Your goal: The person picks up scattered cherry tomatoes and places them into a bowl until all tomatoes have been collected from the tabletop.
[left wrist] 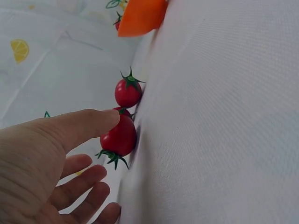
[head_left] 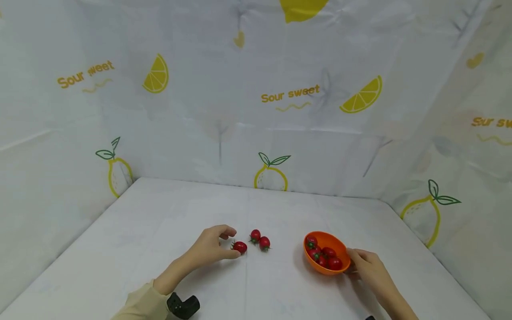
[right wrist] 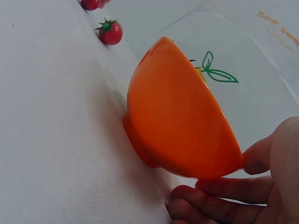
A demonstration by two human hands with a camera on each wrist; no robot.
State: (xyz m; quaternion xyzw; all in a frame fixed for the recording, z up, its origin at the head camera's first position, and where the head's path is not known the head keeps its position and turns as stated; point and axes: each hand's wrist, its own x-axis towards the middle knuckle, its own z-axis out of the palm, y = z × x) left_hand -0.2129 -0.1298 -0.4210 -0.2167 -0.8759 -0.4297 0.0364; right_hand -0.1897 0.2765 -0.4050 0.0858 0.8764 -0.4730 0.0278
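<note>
Head view: we hold our left hand (head_left: 212, 245) spread about a single cherry tomato (head_left: 240, 247), contact unclear; two paired cherry tomatoes (head_left: 264, 243) lie just beside it on the counter (head_left: 192, 204). With our right hand (head_left: 370, 269) we grip the orange bowl (head_left: 340, 250) of piled cherry tomatoes (head_left: 334, 263), nearer the right edge.

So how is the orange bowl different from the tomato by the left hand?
The orange bowl is much bigger than the tomato. The bowl is plain orange; the tomato is red with a green leafy top. The right hand grips the bowl, but the left hand isn't gripping the tomato. Both rest on the white table.
</note>
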